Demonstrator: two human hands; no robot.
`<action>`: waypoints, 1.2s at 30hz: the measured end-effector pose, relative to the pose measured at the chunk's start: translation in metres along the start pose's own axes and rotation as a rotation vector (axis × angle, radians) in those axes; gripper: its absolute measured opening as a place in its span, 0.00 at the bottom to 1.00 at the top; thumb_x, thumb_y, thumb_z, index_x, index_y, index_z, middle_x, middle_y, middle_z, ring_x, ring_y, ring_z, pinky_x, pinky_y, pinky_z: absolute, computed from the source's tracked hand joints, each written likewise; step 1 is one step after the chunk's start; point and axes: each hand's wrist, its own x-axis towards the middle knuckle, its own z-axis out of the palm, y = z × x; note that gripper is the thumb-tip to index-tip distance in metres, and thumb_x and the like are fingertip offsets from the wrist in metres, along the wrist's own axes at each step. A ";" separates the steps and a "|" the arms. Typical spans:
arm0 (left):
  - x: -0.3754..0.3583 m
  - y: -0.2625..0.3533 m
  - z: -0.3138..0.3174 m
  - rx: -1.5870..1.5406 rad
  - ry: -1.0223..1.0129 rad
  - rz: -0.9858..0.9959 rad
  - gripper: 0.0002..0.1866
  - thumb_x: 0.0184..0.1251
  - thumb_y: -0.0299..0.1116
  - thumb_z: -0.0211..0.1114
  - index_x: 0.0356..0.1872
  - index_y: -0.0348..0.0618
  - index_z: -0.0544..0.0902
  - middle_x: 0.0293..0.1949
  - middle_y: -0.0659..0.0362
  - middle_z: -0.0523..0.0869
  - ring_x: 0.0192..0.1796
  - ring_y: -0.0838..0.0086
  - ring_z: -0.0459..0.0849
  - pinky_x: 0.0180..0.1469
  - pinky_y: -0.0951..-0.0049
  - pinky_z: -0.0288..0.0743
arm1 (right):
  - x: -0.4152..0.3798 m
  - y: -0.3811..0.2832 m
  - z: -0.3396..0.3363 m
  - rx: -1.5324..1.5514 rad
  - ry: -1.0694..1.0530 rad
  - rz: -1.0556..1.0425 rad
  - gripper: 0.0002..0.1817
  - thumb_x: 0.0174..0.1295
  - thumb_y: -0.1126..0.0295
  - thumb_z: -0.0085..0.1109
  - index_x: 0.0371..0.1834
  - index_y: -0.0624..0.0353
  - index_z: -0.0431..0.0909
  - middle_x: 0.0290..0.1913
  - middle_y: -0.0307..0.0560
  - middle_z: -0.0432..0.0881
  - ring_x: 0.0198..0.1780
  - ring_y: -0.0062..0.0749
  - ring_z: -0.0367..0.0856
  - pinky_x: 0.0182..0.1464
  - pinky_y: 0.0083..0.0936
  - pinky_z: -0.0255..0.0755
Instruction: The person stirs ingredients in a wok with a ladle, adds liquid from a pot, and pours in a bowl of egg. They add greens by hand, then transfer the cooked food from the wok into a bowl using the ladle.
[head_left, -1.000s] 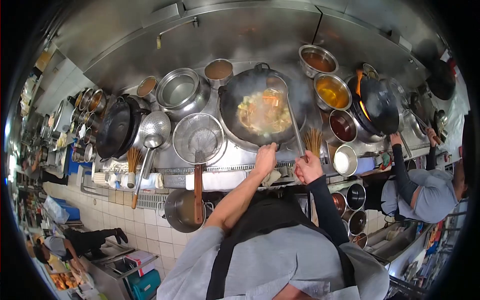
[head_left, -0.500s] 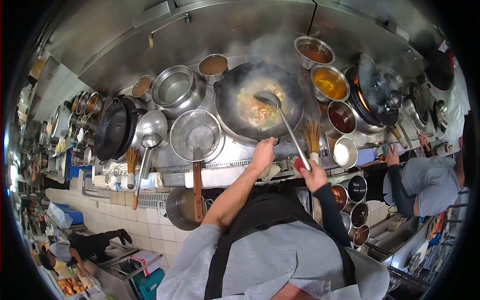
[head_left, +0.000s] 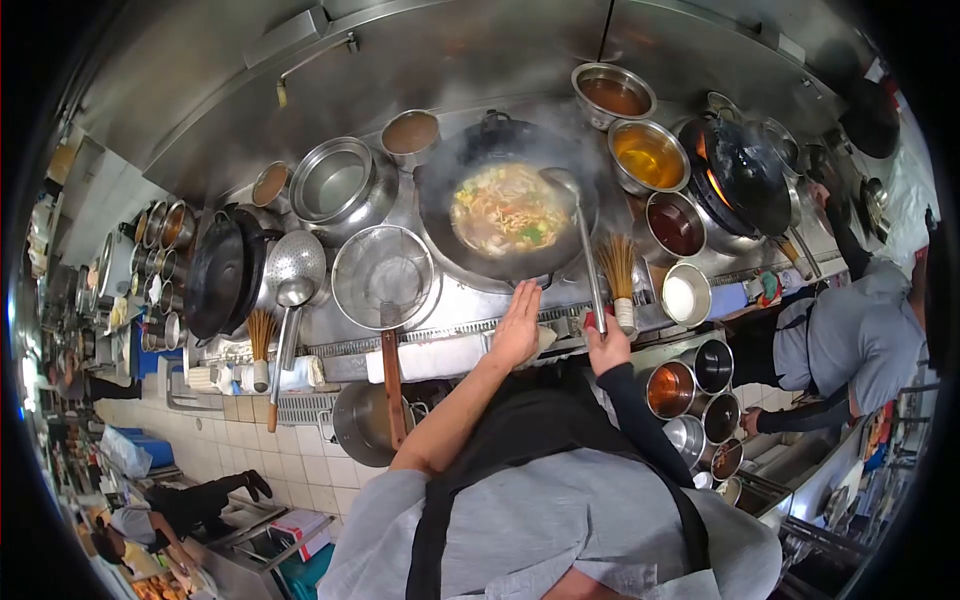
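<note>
Noodles with vegetables in broth (head_left: pixel 508 210) lie in a steaming black wok (head_left: pixel 465 150) in front of me. My right hand (head_left: pixel 608 348) grips the handle of a long metal ladle (head_left: pixel 588 250); its bowl rests at the right side of the wok, beside the food. Fingers stretched out, my left hand (head_left: pixel 516 328) is open at the wok's near rim, fingertips close to the loop handle (head_left: pixel 520 281). A folded cloth (head_left: pixel 546 340) lies just beside that hand. To the right of the ladle stands a bamboo brush (head_left: pixel 618 275).
A wire strainer (head_left: pixel 383 277) and a perforated skimmer (head_left: pixel 296 262) lie left. Bowls of amber liquid (head_left: pixel 650 157) and dark red sauce (head_left: pixel 675 221) stand right, near another wok (head_left: pixel 750 178) over flame. A co-worker (head_left: pixel 850 330) stands at far right.
The ladle's bowl has moved from over the food to the wok's right side. My left hand's fingers have straightened off the rim. The co-worker at right has shifted arms.
</note>
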 end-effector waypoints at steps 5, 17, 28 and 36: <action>0.000 -0.006 0.005 0.013 0.021 0.001 0.38 0.61 0.21 0.59 0.75 0.30 0.59 0.79 0.44 0.58 0.82 0.48 0.53 0.81 0.58 0.55 | 0.005 -0.024 -0.002 0.382 -0.307 0.553 0.13 0.66 0.70 0.61 0.51 0.63 0.78 0.34 0.57 0.85 0.33 0.43 0.85 0.40 0.36 0.77; 0.002 -0.010 0.003 0.032 -0.042 0.014 0.38 0.63 0.22 0.56 0.77 0.30 0.57 0.81 0.44 0.54 0.83 0.49 0.50 0.82 0.59 0.52 | 0.001 -0.028 -0.078 0.018 -0.268 -0.145 0.18 0.62 0.69 0.64 0.54 0.60 0.80 0.34 0.60 0.84 0.37 0.55 0.85 0.43 0.42 0.77; 0.000 -0.010 0.001 -0.035 -0.024 0.005 0.38 0.62 0.23 0.61 0.75 0.31 0.60 0.80 0.44 0.55 0.82 0.49 0.51 0.82 0.59 0.53 | -0.017 -0.003 -0.021 0.253 -0.236 0.045 0.18 0.62 0.70 0.67 0.54 0.66 0.79 0.31 0.47 0.81 0.28 0.32 0.76 0.36 0.31 0.74; -0.068 -0.063 -0.028 -0.239 0.215 -0.418 0.22 0.62 0.26 0.67 0.58 0.30 0.76 0.58 0.37 0.78 0.62 0.43 0.77 0.66 0.56 0.72 | -0.005 -0.059 -0.056 0.582 -0.248 0.324 0.12 0.70 0.70 0.61 0.53 0.60 0.78 0.25 0.31 0.70 0.17 0.13 0.63 0.17 0.19 0.56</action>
